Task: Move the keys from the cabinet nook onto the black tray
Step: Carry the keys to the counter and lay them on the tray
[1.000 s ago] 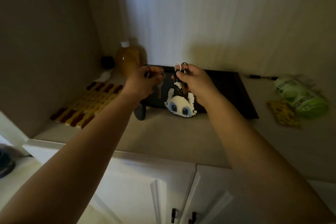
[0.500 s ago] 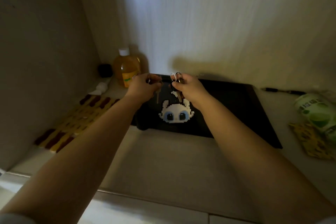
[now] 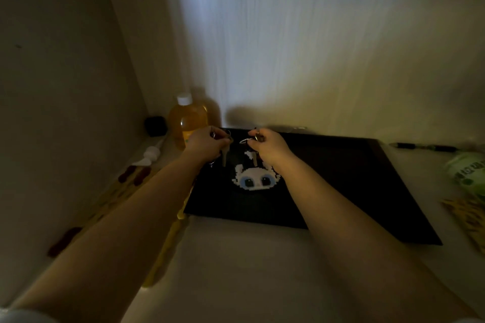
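Left of the tray (image 3: 367,181) stands an amber bottle (image 3: 187,122). Over the tray's far-left corner the left hand (image 3: 203,145) pinches a ring with a key (image 3: 225,156) hanging down. Beside it the right hand (image 3: 270,147) grips another ring; its key (image 3: 254,158) and a white pixel charm (image 3: 256,178) dangle onto the tray. Right of the tray lies a green pouch (image 3: 469,173).
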